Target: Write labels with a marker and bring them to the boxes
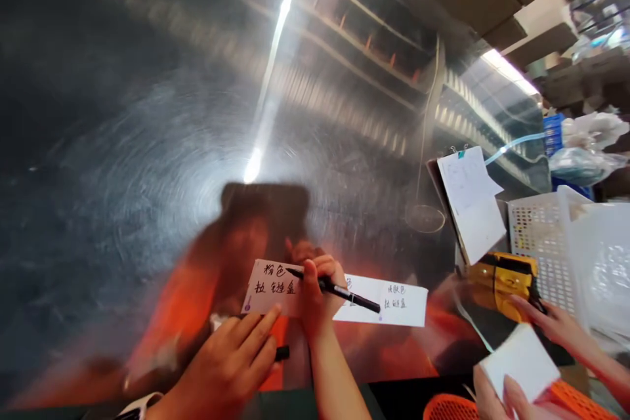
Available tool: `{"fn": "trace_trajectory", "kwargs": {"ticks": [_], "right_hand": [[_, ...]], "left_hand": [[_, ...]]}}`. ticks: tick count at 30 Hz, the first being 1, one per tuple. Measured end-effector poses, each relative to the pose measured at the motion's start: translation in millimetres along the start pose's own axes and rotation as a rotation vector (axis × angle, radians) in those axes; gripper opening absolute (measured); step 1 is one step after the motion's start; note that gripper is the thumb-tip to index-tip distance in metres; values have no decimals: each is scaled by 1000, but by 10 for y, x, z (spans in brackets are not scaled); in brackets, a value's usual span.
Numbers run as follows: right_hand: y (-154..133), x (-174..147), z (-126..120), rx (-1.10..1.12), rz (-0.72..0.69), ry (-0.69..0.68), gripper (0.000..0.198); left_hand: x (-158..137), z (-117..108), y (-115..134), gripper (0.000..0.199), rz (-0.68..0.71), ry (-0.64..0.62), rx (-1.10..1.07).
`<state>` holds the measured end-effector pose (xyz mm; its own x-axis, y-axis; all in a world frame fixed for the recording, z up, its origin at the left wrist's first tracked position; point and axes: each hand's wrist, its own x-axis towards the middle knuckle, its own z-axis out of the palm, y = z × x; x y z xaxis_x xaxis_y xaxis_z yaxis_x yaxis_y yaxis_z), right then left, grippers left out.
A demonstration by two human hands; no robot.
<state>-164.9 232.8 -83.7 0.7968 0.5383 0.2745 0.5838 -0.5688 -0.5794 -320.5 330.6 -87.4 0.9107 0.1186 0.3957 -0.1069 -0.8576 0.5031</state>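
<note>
My right hand (322,295) grips a black marker pen (354,296), its tip resting by the handwriting on a white paper strip (308,302). Handwritten Chinese characters fill the strip's left end. My left hand (241,354) lies at the strip's lower edge, fingertips touching the paper. A short black pen cap (282,353) pokes out from under its fingers; how it is held is partly hidden. To the right, past my right hand, a written white label (403,305) lies flat, its left part covered by my hand and the pen.
A shiny metal table (162,144) reflects lights and shelves. At right lie a clipboard with papers (470,203), a yellow handheld device (509,282) and a white basket (539,236). Another person's hands (512,394) hold a white block (522,361) near an orange basket (450,408).
</note>
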Motion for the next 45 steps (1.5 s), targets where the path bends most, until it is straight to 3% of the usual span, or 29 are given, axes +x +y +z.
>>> {"fn": "trace_trajectory", "kwargs": {"ticks": [2,4,8,13,16,20,22,26,31,37,41,45], "right_hand": [[-43,-23,214,159,75,120,39],[-60,-34,271,307,143,190,39],[-63,-22,213,385,192,191,36],[-24,-2,193,362,80,146,34],[3,-47,196,425,100,225,34],[-29,-126,177,741,66,420,25],[-73,-146,159,886,47,341,26],[-145,-164,128,1117,139,150,33],[-117,-238,135,1156,172,139,30],[-86,-268,141,1003,48,41,33],[-186,-163,176,953,-110,89,46],[-239,-260,226,1038,-185,185,42]], "left_hand": [[8,63,50,34,-34,-3,42],[-23,109,63,31,-46,-17,81],[-137,168,30,24,-22,-105,78],[-155,189,26,18,0,-167,121],[-67,146,36,19,-41,-103,89],[110,-8,-35,25,-150,-13,-80],[186,-90,-105,24,-234,6,-155],[225,-144,-239,18,-335,47,-202],[123,-86,-294,15,-326,42,-118],[59,-108,-242,20,-237,19,-34],[115,-172,-195,18,-147,76,-126],[161,-259,-171,17,-85,65,-182]]}}
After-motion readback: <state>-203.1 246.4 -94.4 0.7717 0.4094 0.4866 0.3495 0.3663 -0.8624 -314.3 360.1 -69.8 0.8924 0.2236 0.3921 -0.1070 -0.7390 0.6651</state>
